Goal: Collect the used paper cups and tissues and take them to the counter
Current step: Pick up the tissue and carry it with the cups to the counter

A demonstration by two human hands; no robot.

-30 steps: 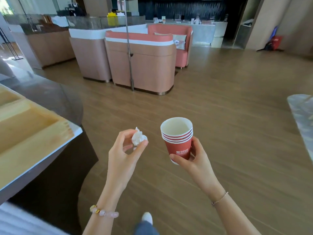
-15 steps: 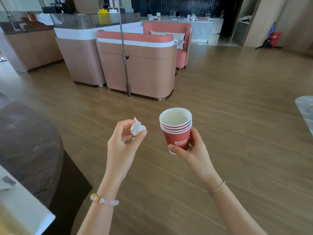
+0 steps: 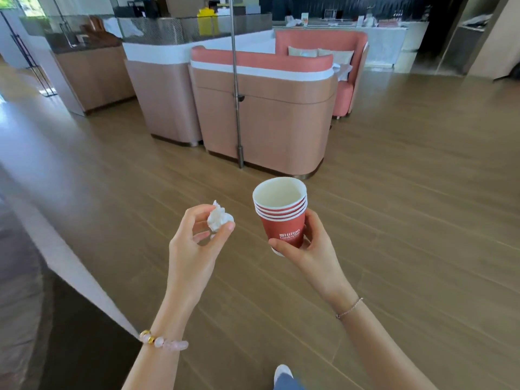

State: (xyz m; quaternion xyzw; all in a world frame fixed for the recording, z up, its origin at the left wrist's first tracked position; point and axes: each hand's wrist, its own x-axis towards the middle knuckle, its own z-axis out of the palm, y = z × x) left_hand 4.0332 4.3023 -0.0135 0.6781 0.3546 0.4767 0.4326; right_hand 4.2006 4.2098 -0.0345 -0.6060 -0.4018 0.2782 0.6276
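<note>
Mid-room, L hand (image 3: 193, 250) pinches tissue (image 3: 219, 218); R (image 3: 313, 250) grips cups (image 3: 281, 220).

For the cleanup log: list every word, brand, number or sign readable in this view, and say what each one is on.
"Hilton Garden Inn": white print on the outermost red cup of the stack of paper cups gripped by the right hand.
The small standing card on the far counter: too blurred to read.
The tissue pinched in the left hand: no print.
</note>
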